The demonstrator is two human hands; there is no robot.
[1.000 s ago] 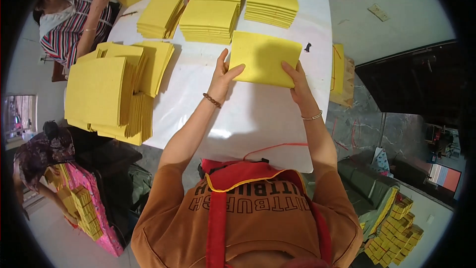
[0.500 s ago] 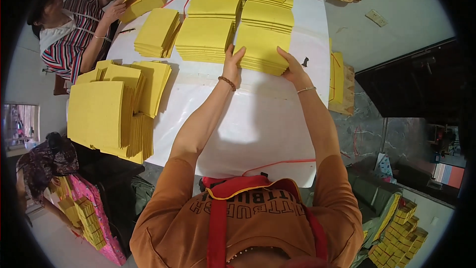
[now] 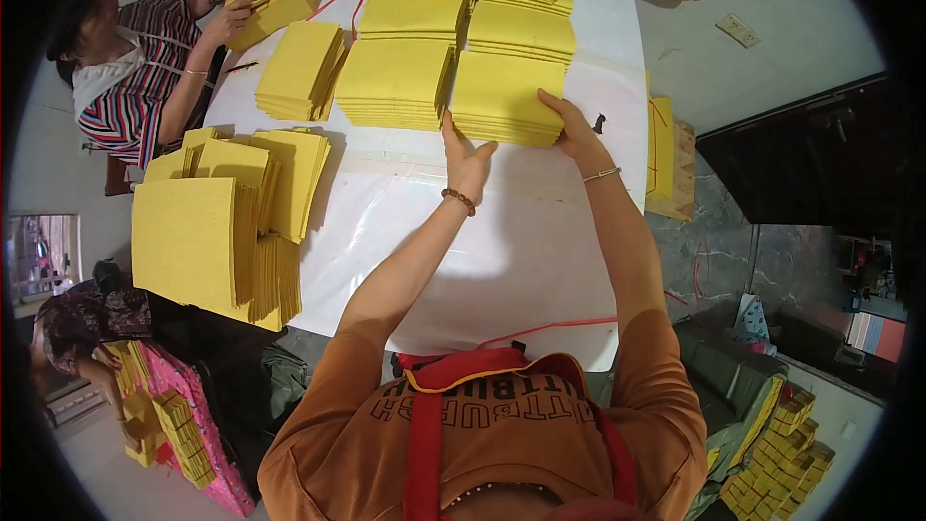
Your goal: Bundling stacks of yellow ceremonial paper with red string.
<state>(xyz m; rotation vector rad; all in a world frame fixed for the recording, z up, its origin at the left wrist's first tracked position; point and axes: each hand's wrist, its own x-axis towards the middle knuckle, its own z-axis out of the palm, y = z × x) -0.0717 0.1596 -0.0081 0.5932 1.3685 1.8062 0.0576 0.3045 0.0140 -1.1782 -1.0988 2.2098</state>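
Yellow paper stack point(image 3: 508, 92) lies on the white tabletop point(image 3: 555, 241), right of a similar pile point(image 3: 394, 82). The left hand point(image 3: 469, 159), fingers spread, is at the stack's near left corner; the right hand point(image 3: 571, 123) touches its right edge, grip unclear.

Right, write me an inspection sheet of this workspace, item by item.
Surface: white table, partly covered.
Materials: yellow stacks in rows; looser yellow pile at left.
Clutter: small black object near the right edge.
Left fingers: spread by the left corner of the near right stack; contact unclear.
Right fingers: on that stack's right edge.
Cables: nothing seen; red string at the table's near edge.
Surroundings: co-worker at left; dark door at right.
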